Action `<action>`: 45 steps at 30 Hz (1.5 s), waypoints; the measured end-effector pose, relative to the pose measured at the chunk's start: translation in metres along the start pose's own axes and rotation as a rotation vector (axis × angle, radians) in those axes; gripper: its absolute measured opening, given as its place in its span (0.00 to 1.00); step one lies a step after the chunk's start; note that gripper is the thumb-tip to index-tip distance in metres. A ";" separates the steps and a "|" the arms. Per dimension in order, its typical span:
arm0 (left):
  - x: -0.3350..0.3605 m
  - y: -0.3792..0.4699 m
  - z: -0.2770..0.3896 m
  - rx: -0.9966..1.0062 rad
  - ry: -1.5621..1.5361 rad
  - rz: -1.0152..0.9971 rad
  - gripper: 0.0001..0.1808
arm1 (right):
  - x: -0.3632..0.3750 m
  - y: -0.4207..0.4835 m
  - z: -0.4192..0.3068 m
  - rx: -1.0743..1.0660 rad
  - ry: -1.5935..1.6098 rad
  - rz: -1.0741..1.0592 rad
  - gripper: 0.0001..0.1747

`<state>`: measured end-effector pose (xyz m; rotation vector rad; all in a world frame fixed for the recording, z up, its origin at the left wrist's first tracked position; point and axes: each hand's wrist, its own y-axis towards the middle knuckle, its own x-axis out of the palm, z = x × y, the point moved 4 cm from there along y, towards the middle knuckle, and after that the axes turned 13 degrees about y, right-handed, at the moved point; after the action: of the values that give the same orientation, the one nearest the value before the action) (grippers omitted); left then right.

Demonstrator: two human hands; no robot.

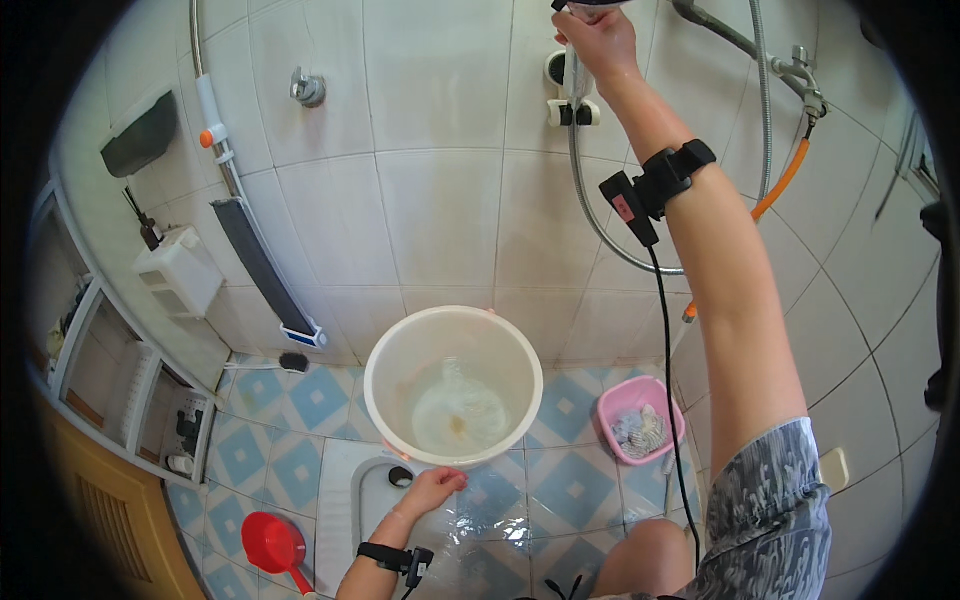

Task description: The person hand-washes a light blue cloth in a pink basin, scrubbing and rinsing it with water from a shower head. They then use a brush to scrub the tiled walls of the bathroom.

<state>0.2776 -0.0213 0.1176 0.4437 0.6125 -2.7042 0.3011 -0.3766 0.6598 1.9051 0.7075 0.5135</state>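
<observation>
My right hand (600, 41) is raised at the top edge, gripping the handheld shower head (592, 9), which the frame partly cuts off. Its clear handle (577, 79) runs down in front of a black and white wall holder (559, 112); I cannot tell whether it is seated there. A metal hose (592, 214) hangs from it. Low in the middle, my left hand (435, 489) is loosely closed, with nothing visible in it, just below the near rim of a large cream plastic tub (381, 390). Shallow clear water (457, 412) covers the tub's bottom, with a brownish patch visible.
A squat toilet (341, 487) lies beside my left hand, a red dipper (274, 541) left of it. A pink basin (615, 401) of cloths stands right. A flat mop (262, 262) leans against the wall; a brush (292, 363) lies below. The tiled floor (491, 499) is wet.
</observation>
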 end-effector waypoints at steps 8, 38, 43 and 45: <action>0.005 0.001 -0.002 -0.010 -0.133 0.019 0.14 | -0.006 -0.035 0.020 -0.101 0.189 0.061 0.07; 0.016 -0.014 0.018 -0.040 -0.112 -0.012 0.15 | -0.077 -0.115 0.012 -0.131 -0.674 0.005 0.27; 0.056 0.001 0.022 -0.024 -0.041 -0.140 0.15 | -0.161 -0.289 -0.003 -0.101 -0.664 -0.296 0.15; 0.085 0.018 0.030 0.021 0.109 -0.228 0.16 | -0.212 -0.383 0.005 0.127 -0.685 -0.293 0.13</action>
<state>0.2020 -0.0714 0.1058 0.5617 0.7040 -2.9193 0.0527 -0.3957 0.3003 1.8801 0.5476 -0.3699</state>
